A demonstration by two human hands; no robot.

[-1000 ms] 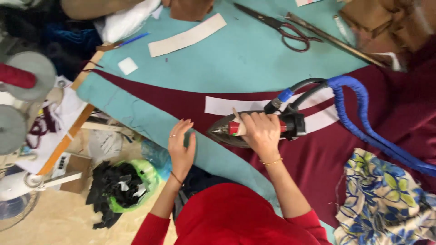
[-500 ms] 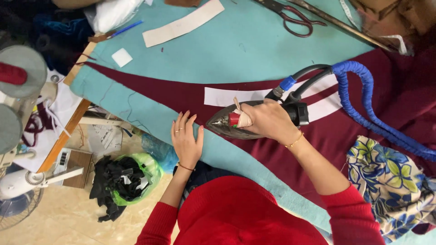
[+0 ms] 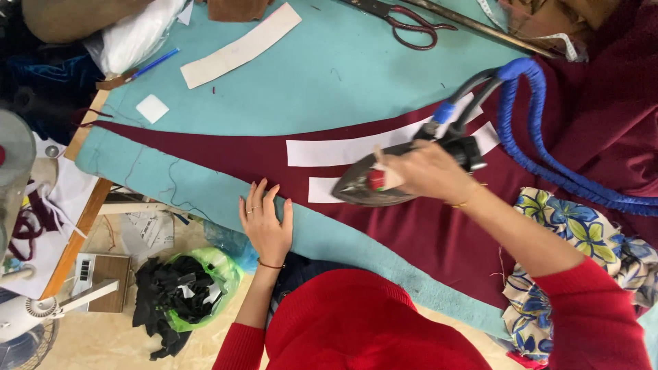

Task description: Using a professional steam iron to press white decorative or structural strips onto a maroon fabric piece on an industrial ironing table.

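While the far left shows floor clutter, start there: white fan point(image 3: 27, 318) at bottom left corner, small brown box point(image 3: 103, 274) beside it, green plastic bag point(image 3: 205, 281) stuffed with black scraps just right of that, all on the floor below the desk edge. Desk point(image 3: 356, 75) has a teal cover. Upper left on it: blue pen point(image 3: 152, 64), small white square patch point(image 3: 152, 108), long white strip point(image 3: 240, 45) lying diagonal. Maroon fabric point(image 3: 425, 233) runs from left edge across to the right, with a teal fabric band point(image 3: 199, 192) along its near edge. Left hand point(image 3: 266, 223) lies flat, fingers spread, palm down on the teal band at the maroon edge; holds nothing, ring and thin bracelet visible. Two white interfacing strips point(image 3: 343, 149) lie on the maroon, the longer one above, the shorter below. Iron point(image 3: 384, 186) sits on the shorter strip, nose pointing left, soleplate down on the maroon fabric. Right hand point(image 3: 428, 171) has its grip closed around the iron handle. Scissors point(image 3: 404, 20) lie at top centre. Blue wrapped cord point(image 3: 541, 130) loops from the iron's rear off to the right. Floral cloth point(image 3: 582, 240) sits at lower right, partly under the red-sleeved forearm.
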